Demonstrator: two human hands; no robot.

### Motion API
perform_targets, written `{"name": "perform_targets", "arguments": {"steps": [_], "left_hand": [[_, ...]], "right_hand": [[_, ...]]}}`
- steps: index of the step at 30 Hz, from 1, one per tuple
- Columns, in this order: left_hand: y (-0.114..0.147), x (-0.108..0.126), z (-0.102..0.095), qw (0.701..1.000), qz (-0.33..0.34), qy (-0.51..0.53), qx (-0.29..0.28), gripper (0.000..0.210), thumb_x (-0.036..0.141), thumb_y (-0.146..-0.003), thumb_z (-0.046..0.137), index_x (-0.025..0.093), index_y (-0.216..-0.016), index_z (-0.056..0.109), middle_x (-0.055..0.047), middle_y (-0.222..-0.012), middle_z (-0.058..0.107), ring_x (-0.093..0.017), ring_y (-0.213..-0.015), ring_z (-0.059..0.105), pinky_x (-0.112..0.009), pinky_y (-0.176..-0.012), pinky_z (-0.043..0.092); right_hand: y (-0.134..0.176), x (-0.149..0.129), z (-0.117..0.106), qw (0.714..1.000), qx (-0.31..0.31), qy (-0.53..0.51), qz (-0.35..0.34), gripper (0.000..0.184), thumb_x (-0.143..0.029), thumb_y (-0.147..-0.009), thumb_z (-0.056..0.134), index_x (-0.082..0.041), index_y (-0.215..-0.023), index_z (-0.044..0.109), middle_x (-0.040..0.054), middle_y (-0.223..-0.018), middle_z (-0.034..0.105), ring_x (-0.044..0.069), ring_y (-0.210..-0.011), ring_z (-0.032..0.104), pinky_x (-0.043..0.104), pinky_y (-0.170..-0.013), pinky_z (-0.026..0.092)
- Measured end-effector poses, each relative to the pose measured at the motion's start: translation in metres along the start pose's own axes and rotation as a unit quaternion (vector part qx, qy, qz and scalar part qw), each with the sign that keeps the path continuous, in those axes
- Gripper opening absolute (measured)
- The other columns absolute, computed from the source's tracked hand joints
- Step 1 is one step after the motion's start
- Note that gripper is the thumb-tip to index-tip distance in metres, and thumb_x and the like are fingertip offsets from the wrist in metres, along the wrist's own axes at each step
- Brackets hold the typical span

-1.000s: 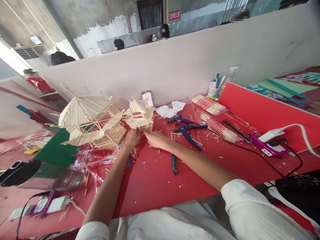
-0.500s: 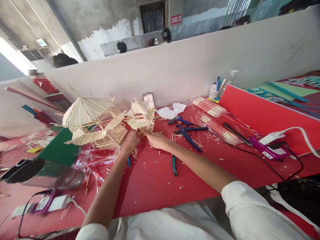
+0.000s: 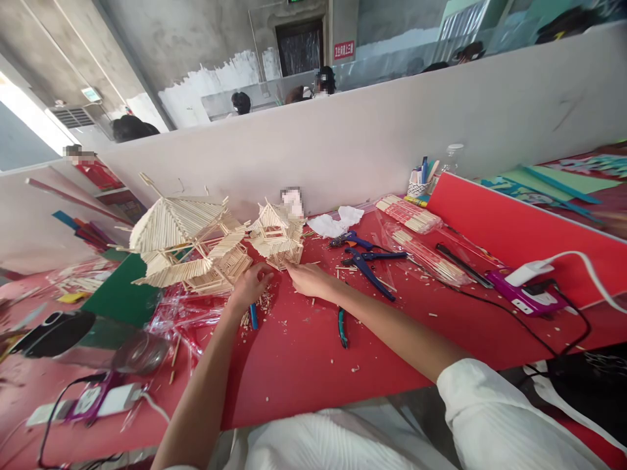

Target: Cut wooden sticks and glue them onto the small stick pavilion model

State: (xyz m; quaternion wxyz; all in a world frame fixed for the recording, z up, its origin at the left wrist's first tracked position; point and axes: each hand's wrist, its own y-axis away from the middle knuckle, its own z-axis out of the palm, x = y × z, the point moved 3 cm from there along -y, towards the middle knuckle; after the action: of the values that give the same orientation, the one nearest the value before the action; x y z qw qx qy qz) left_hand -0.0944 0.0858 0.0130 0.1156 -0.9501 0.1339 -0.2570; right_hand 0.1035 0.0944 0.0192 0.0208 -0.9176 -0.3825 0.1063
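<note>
A small pavilion model (image 3: pixel 275 236) of pale wooden sticks stands upright on the red table, near its back. My right hand (image 3: pixel 311 281) reaches to its lower front edge. The index finger points forward and its tip meets the base there; the thumb and other fingers are partly hidden. To the left, my left hand (image 3: pixel 251 286) is open, with curved fingers apart and nothing visible between them. It hovers beside the small model's base and in front of a larger stick pavilion (image 3: pixel 183 238). Below it lies a blue tool (image 3: pixel 253 316) among stick crumbs.
Blue cutters (image 3: pixel 368 267), green-handled pliers (image 3: pixel 342 326) and a blue glue gun (image 3: pixel 351 239) lie on the right. Packs of sticks (image 3: pixel 410 214) are behind them. A clear jug (image 3: pixel 98 346) and a power strip (image 3: pixel 91 399) occupy the left. A low partition (image 3: pixel 362 143) closes the back.
My left hand has drawn back slightly from the small model's base, and its fingers have spread. The right hand stays at the base. The view has shifted a little.
</note>
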Motion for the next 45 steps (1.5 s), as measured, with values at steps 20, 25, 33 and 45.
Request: {"name": "perform_targets", "arguments": {"steps": [20,25,33,45], "left_hand": [[0.0,0.03,0.012,0.994,0.015,-0.019,0.103,0.023,0.021,-0.092,0.055,0.022,-0.106,0.074,-0.008,-0.104,0.073,-0.023,-0.094,0.067,-0.032,-0.085,0.05],[-0.002,0.027,0.015,0.995,0.002,-0.012,0.096,0.023,0.023,-0.093,0.053,0.022,-0.103,0.074,-0.008,-0.103,0.074,-0.024,-0.094,0.068,-0.032,-0.084,0.05],[-0.002,0.018,0.017,0.996,0.001,-0.021,0.084,0.023,0.027,-0.093,0.048,0.021,-0.096,0.07,-0.009,-0.099,0.073,-0.025,-0.093,0.067,-0.034,-0.083,0.049],[0.0,0.017,0.023,0.999,-0.019,0.009,0.05,0.016,0.026,-0.092,0.05,0.022,-0.096,0.066,-0.008,-0.091,0.073,-0.024,-0.084,0.068,-0.033,-0.078,0.051]], "right_hand": [[0.01,-0.016,-0.003,1.0,-0.014,-0.007,-0.021,0.054,-0.012,-0.091,0.046,-0.004,-0.144,0.041,0.0242,-0.112,0.072,0.032,-0.1,0.072,0.038,-0.077,0.055],[0.01,-0.018,-0.004,0.999,-0.026,-0.006,-0.019,0.052,-0.013,-0.091,0.044,-0.004,-0.143,0.042,0.0236,-0.118,0.07,0.031,-0.104,0.071,0.037,-0.079,0.054],[0.016,0.02,-0.035,0.999,-0.033,-0.011,0.039,0.046,-0.029,-0.098,0.047,-0.021,-0.143,0.051,0.0116,-0.113,0.075,0.027,-0.099,0.072,0.031,-0.076,0.05],[0.068,0.196,-0.037,0.941,0.041,0.024,0.334,0.036,-0.038,-0.1,0.053,-0.012,-0.123,0.064,0.0185,-0.118,0.07,0.027,-0.114,0.063,0.032,-0.091,0.044]]}}
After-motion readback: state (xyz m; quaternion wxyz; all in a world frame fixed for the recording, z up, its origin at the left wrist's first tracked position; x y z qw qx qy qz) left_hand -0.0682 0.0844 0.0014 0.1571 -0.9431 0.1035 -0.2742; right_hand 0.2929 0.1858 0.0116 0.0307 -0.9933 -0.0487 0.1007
